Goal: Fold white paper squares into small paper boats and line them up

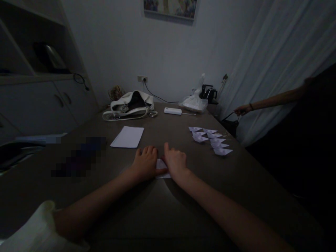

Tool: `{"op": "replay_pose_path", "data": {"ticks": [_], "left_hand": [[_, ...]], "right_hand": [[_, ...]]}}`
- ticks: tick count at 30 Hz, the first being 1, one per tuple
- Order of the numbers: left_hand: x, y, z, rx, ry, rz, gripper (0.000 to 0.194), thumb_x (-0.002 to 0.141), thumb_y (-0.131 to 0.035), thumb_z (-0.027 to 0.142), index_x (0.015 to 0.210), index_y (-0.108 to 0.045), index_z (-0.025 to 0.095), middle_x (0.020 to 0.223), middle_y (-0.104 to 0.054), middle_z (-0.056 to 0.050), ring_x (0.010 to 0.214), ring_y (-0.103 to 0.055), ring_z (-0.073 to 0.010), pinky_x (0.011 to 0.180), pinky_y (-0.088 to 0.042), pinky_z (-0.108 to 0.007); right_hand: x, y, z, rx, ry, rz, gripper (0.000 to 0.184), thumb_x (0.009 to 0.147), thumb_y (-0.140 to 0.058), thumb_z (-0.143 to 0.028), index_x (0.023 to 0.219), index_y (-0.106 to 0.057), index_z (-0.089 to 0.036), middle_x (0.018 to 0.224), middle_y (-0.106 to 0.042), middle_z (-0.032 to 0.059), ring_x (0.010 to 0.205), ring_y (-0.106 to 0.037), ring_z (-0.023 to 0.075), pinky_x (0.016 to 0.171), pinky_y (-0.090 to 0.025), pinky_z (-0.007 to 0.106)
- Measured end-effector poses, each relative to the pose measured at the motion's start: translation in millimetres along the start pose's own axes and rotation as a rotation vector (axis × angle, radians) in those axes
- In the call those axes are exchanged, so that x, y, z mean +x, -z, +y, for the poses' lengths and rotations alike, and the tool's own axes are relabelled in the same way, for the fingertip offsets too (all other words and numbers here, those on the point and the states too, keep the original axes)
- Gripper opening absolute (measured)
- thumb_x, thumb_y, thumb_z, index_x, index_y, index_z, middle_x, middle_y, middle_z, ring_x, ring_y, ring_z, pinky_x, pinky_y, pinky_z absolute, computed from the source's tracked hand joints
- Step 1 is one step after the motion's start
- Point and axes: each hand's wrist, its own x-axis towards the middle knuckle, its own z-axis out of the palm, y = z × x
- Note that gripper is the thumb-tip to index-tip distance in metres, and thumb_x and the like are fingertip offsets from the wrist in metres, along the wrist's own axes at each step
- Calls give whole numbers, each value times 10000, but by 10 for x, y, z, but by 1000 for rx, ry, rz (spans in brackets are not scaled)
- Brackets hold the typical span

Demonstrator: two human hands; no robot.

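A small folded piece of white paper (163,174) lies on the table straight in front of me, between my two hands. My left hand (147,161) holds its left side down, with the thumb stretched across the paper. From the right, my right hand (176,161) grips the paper's other edge, most fingers curled and one finger pointing up and away. Both hands cover much of the sheet, so its full folded shape is hidden. Beyond my left hand rests a stack of white paper sheets (128,137). Several folded paper boats (219,145) are grouped to the right.
Farther back on the brown table (160,217) are a white handbag (133,103), a white box-like device (172,111) and a plastic bag (194,103). At the right stands another person, whose hand (243,110) holds a dark strap. A blurred patch (81,155) covers something at left.
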Motion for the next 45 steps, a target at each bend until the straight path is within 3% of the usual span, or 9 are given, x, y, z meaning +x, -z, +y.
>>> {"op": "replay_pose_path", "data": {"ticks": [11,16,20,25,32,36,38,40,45], "left_hand": [[-13,18,7,-5,-16,-5,690,747,-478,622,1183,-465,87,1283,-452,-238,1195,-407,-386,963,-258,-614],[-23,11,20,-13,-14,-24,692,744,-478,624,1195,-463,99,1297,-448,-236,1212,-393,-383,971,-230,-642],[-5,36,-41,-60,-34,-64,767,716,-497,650,1241,-435,94,1348,-398,-239,1242,-353,-392,971,-213,-662],[66,108,-167,-174,-1,-163,575,832,-376,573,1233,-458,169,1379,-390,-172,1247,-378,-339,982,-267,-610],[85,60,-213,-172,-10,-132,453,865,-385,477,1201,-465,182,1344,-421,-154,1235,-391,-325,974,-285,-604],[84,13,-256,-145,-15,-107,436,840,-452,430,1217,-444,212,1354,-407,-146,1231,-386,-325,958,-288,-619],[99,4,-279,-155,-5,-120,445,829,-469,428,1222,-444,221,1346,-409,-142,1222,-393,-325,953,-290,-621],[118,8,-292,-179,-9,-113,445,813,-501,415,1221,-457,240,1317,-430,-127,1202,-411,-321,946,-315,-599],[140,50,-266,-237,-182,-22,280,787,-542,194,1046,-615,269,1151,-533,-75,1103,-481,-275,899,-409,-425]], "right_hand": [[-11,6,-32,20,9,18,402,813,-610,-424,1063,-486,-134,779,-681,146,736,-690,277,597,-538,336],[-18,-8,-41,5,16,18,176,936,-403,-224,1070,-486,-146,766,-686,134,721,-697,251,586,-537,319],[-19,-7,-32,-10,28,17,196,936,-380,-184,1102,-477,-147,789,-684,138,731,-697,250,587,-536,317],[-9,8,-5,-25,18,-6,262,918,-452,-295,1133,-459,-146,811,-678,148,758,-692,259,602,-534,320],[-42,41,-20,42,9,-6,375,831,-583,-362,1122,-487,-146,831,-681,140,778,-678,273,633,-520,341],[-5,235,314,286,132,-71,262,877,-495,-252,1126,-547,-194,858,-685,85,778,-654,192,684,-482,289],[42,358,597,602,291,-218,304,917,-374,-177,1151,-563,-220,847,-676,31,701,-626,116,633,-458,209],[94,439,851,806,328,-369,363,933,-291,-167,1148,-583,-182,739,-647,14,576,-567,92,543,-423,177],[186,262,952,949,318,-445,284,890,-413,-186,1076,-623,-145,640,-599,-18,538,-525,83,529,-394,171]]}}
